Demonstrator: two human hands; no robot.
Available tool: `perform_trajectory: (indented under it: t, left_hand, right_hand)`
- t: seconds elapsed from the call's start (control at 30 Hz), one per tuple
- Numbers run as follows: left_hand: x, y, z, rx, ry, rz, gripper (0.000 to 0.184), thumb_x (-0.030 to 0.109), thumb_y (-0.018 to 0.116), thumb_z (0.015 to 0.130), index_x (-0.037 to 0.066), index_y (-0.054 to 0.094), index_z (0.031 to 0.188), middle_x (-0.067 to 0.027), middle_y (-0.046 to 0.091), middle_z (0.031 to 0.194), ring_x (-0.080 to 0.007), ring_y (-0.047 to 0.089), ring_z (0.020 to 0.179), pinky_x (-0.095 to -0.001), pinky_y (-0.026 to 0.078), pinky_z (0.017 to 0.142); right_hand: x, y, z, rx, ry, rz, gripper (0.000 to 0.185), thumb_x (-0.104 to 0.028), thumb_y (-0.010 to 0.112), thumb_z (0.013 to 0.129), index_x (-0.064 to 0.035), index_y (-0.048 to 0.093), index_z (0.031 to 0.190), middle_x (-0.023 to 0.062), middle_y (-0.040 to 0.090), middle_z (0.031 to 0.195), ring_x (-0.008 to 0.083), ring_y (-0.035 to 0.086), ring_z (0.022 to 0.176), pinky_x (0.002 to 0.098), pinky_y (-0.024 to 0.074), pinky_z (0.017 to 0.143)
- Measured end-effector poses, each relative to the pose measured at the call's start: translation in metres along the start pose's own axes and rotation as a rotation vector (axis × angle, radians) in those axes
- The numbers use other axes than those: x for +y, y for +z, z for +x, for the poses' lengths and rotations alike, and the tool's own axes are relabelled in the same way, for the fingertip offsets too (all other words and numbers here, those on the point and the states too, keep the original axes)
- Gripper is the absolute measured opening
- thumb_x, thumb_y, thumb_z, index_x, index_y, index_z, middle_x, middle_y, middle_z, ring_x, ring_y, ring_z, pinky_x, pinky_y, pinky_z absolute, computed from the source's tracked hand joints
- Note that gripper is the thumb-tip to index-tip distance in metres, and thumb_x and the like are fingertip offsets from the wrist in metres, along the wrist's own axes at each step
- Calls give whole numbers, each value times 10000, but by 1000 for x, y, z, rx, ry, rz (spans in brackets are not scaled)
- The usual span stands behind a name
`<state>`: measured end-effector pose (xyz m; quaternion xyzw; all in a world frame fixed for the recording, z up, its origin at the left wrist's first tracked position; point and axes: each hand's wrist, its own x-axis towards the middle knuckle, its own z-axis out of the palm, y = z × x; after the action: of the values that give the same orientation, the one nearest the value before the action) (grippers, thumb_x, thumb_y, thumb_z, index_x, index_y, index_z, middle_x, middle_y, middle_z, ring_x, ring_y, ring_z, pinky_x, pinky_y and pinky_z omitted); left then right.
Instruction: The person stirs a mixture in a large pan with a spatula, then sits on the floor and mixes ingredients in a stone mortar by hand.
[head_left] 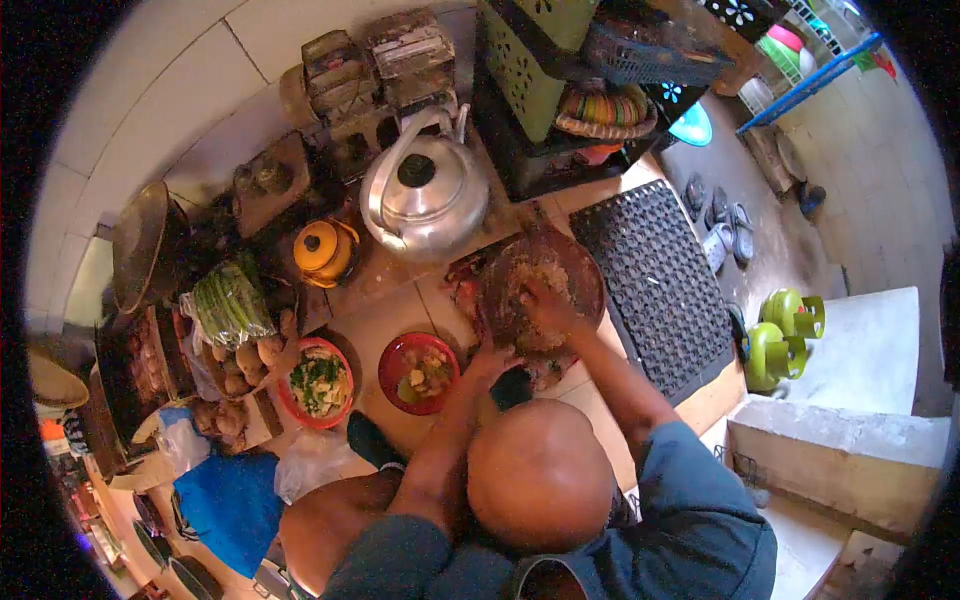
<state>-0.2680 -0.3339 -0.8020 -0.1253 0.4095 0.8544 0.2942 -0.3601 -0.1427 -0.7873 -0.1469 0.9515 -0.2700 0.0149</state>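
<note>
A wide dark brown bowl (pixel 592 275), like a mortar, stands on the floor in front of my knees with a coarse, pale brown mash (pixel 545 275) in it. My right hand (pixel 548 308) reaches down into the bowl. Its fingers are curled over the mash, and what they grip is hidden. At the bowl's near left rim, my left hand (pixel 490 366) holds the edge with closed fingers. Left of this hand sits a red plate (pixel 386 388) with pieces of food in a little liquid. Beyond it is another red dish (pixel 346 398) with chopped greens and pale pieces.
A big metal kettle (pixel 425 200) and an orange lidded pot (pixel 322 252) stand behind the plates. Bagged green vegetables (pixel 232 302) and potatoes (pixel 240 368) lie at left. A black rubber mat (pixel 655 290) is on the right, with green gas cylinders (pixel 768 355) past it.
</note>
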Motion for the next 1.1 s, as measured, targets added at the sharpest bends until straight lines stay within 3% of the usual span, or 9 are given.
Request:
perform_trajectory:
  t: [0.13, 0.17, 0.33, 0.53, 0.7, 0.73, 0.93, 1.0, 1.1]
  left_hand:
    - [-49, -28, 54, 120, 97, 217, 746, -47, 553, 815, 139, 124, 1397, -162, 383, 1318, -349, 490, 1123, -476, 566, 780]
    - [-58, -28, 50, 173, 2, 43, 715, -42, 549, 819, 127, 148, 1387, -165, 395, 1305, -356, 501, 1106, -469, 574, 763]
    - [-56, -31, 56, -2, 388, 871, 585, 18, 565, 836, 90, 265, 1333, -179, 425, 1264, -365, 508, 1087, -468, 584, 733]
    - [-24, -11, 45, 234, -100, -355, 558, 41, 574, 838, 56, 290, 1319, -178, 487, 1191, -317, 546, 1018, -442, 556, 739]
    - [-47, -41, 55, 64, 645, 1111, 650, 120, 577, 854, 45, 218, 1391, -155, 517, 1162, -288, 559, 963, -397, 516, 766]
    - [-32, -17, 42, 168, 640, 972, 657, 125, 577, 852, 41, 214, 1393, -152, 518, 1162, -285, 560, 961, -391, 516, 764]
    - [-12, 20, 27, 376, 121, 365, 754, 65, 593, 814, 42, 136, 1412, -175, 489, 1202, -307, 546, 1009, -411, 527, 783]
    - [-18, 13, 31, 387, 70, 363, 765, 55, 602, 808, 47, 128, 1408, -190, 469, 1230, -338, 536, 1039, -460, 531, 784]
    - [-47, -16, 51, 239, 354, 780, 761, 76, 614, 816, 72, 132, 1405, -198, 451, 1262, -390, 521, 1069, -551, 522, 785]
  right_hand:
    - [31, -55, 62, -565, 253, 388, 564, -394, 472, 911, -170, 305, 1401, 226, 515, 1235, 390, 551, 1056, 458, 463, 865]
    - [28, -37, 47, -512, 245, 322, 568, -385, 479, 908, -189, 293, 1407, 227, 528, 1216, 396, 562, 1032, 461, 468, 854]
    - [-40, -5, -21, -56, 142, -360, 569, -384, 488, 903, -290, 262, 1417, 237, 587, 1103, 401, 605, 928, 510, 485, 774]
    - [-6, -5, 41, -174, 325, 250, 559, -421, 483, 906, -161, 336, 1379, 221, 578, 1121, 370, 619, 911, 503, 495, 733]
    - [-80, -17, -9, 103, -90, -409, 556, -440, 492, 902, -120, 394, 1346, 224, 480, 1279, 406, 597, 968, 499, 488, 790]
    - [-78, -22, -19, 76, -54, -437, 550, -440, 479, 908, -123, 392, 1350, 219, 469, 1294, 407, 584, 992, 497, 481, 809]
    - [-17, -110, 77, -837, 666, 672, 521, -434, 402, 944, -142, 380, 1374, 187, 400, 1382, 416, 506, 1134, 482, 437, 926]
    - [3, -75, 67, -735, 502, 567, 514, -423, 397, 949, -136, 377, 1374, 187, 409, 1376, 415, 505, 1136, 477, 436, 929]
    - [-18, 10, -19, -47, -9, -278, 504, -407, 388, 956, -127, 372, 1375, 187, 422, 1367, 413, 504, 1139, 469, 435, 932]
